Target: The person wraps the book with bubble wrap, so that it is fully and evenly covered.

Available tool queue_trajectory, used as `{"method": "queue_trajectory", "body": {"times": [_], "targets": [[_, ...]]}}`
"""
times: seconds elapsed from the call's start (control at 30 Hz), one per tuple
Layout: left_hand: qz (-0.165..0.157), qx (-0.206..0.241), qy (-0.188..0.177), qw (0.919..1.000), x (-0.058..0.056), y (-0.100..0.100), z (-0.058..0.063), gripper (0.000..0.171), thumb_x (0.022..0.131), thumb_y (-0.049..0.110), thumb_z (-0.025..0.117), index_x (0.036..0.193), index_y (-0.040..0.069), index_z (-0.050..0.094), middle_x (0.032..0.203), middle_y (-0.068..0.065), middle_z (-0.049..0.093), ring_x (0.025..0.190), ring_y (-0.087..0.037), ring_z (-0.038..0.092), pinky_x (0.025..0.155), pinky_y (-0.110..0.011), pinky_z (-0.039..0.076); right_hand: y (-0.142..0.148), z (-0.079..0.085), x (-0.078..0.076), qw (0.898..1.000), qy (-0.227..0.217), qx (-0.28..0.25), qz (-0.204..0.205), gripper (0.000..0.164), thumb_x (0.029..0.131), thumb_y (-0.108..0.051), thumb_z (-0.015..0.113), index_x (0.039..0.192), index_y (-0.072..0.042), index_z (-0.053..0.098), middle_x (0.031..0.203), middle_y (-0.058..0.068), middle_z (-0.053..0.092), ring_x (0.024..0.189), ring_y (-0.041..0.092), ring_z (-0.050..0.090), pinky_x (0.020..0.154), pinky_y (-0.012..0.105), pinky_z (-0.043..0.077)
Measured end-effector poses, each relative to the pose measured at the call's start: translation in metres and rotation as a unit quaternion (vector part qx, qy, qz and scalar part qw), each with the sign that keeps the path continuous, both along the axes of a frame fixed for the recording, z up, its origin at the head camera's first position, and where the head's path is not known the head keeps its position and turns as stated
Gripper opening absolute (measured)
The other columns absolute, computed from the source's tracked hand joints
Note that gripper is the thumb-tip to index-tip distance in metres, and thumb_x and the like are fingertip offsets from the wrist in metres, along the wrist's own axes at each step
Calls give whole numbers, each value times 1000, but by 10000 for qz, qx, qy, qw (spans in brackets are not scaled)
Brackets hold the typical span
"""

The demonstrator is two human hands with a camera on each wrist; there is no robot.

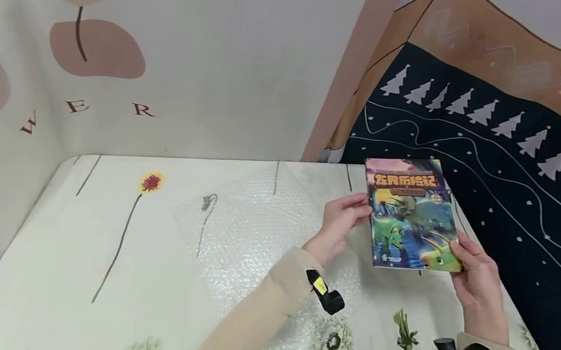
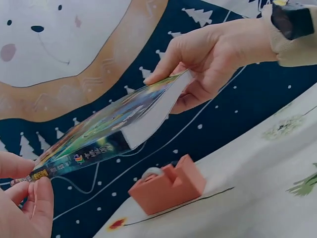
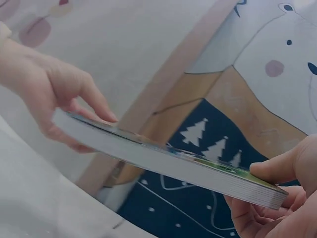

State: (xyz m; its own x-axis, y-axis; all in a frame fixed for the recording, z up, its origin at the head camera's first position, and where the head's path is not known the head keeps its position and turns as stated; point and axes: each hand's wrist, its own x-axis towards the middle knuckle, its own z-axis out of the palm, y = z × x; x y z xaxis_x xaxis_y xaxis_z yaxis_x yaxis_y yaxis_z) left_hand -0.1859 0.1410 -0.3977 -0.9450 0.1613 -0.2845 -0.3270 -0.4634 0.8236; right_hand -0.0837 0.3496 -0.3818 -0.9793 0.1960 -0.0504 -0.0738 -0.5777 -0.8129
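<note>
A colourful paperback book (image 1: 410,218) with dinosaurs on its cover is held up over the table, cover towards the head camera. My left hand (image 1: 338,226) pinches its spine edge, thumb on the cover side. At the opposite lower corner, my right hand (image 1: 480,277) grips it with the thumb on the cover and fingers beneath. In the left wrist view the book's spine (image 2: 89,157) and white page edges show, tilted. The right wrist view shows the closed page block (image 3: 163,163) stretching between both hands.
A clear bubble wrap sheet (image 1: 242,248) lies flat on the flower-print tablecloth (image 1: 85,242), left of and below the book. A coral tape dispenser (image 2: 168,186) stands on the cloth in the left wrist view. Printed curtains (image 1: 478,162) border the table behind and on the right.
</note>
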Motion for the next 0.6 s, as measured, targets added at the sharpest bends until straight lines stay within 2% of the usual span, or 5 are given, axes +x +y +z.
{"method": "queue_trajectory", "body": {"times": [0.2,0.4,0.6], "targets": [[83,-150,26,9998,-5,-20,-2,30,77,-11,66,106,-2,68,95,-9,69,84,-16,66,76,-28,55,-21,-4,-4,9998,-150,147,15,25,92,5,52,99,-8,73,98,2,68,85,13,66,70,23,55],[187,-435,127,9988,-7,-45,-7,31,78,-9,65,109,-4,65,97,-10,67,84,-15,64,77,-29,54,-46,-11,-11,9985,-231,490,126,24,92,0,54,100,-13,72,103,-2,60,90,8,63,74,19,52],[204,-576,217,9979,-8,-70,-12,33,78,-11,63,111,-6,63,101,-14,66,84,-15,62,79,-30,54,-64,-18,-17,9959,-424,758,246,24,91,-1,56,98,-18,72,99,-3,63,88,6,63,73,17,52]]}}
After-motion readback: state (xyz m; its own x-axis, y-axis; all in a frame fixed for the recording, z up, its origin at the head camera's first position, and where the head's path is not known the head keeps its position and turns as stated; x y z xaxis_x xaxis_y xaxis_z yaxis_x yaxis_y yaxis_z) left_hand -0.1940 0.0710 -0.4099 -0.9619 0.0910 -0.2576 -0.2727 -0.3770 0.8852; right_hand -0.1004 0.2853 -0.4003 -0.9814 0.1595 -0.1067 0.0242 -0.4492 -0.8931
